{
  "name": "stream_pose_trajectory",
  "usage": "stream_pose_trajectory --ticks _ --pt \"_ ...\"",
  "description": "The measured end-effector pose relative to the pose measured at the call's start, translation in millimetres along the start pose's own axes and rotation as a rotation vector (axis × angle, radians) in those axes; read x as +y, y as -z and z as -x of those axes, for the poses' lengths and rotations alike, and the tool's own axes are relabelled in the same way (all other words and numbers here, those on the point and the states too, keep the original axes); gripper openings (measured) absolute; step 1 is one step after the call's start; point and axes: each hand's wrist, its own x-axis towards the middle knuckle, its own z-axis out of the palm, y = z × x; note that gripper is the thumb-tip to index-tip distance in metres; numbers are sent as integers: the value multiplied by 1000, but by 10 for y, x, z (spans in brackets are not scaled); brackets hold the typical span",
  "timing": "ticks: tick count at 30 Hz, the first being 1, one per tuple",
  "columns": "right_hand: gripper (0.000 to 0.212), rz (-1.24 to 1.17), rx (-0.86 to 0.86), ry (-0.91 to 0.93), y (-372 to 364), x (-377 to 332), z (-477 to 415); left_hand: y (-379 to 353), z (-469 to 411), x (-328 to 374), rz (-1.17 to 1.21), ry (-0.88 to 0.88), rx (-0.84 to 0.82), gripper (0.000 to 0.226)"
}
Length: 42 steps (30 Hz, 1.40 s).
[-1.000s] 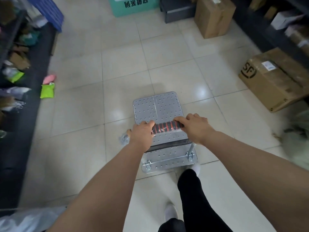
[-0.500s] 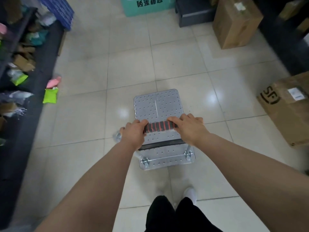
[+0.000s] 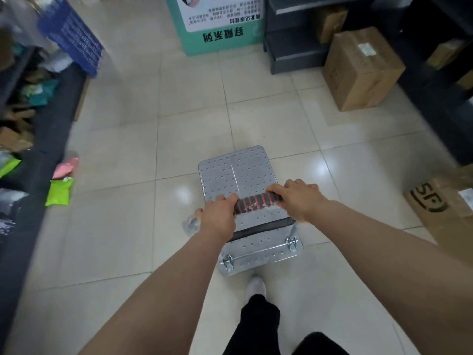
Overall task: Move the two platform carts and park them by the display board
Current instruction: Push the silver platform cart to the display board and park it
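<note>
A small silver platform cart [image 3: 245, 172] with a perforated metal deck stands on the tiled floor in front of me. Its push handle [image 3: 256, 202] has a black and red grip. My left hand [image 3: 217, 219] is closed on the handle's left end, and my right hand [image 3: 303, 198] is closed on its right end. A green and white display board [image 3: 220, 24] with printed text stands on the floor straight ahead, well beyond the cart. Only one cart is in view.
A blue crate [image 3: 71, 39] and dark shelving with packets [image 3: 28, 124] line the left side. A dark shelf unit [image 3: 291, 47] and a cardboard box [image 3: 358, 70] stand at the right back. Another box [image 3: 445, 211] sits near right. Green [image 3: 58, 192] and pink [image 3: 65, 167] packets lie on the floor.
The cart and I have rolled forward along the aisle. The display board and the right-hand boxes have come closer. Both hands have stayed on the handle.
</note>
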Motion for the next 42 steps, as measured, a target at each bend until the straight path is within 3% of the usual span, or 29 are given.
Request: stream_pose_trajectory --ticks 14,24,30,42 --pt "39 -21 134 -72 1015 960 -1960 944 -2586 354 -27 -88 -18 22" --pt "37 -17 55 -31 2043 1855 -3506 1486 -4311 858 17 -28 12 27" --pt "40 -19 30 -31 2514 2145 -4474 1827 -5310 876 65 -7 19 21" --pt "41 -10 154 -44 3271 2451 -6270 2565 -7103 801 48 64 0 23"
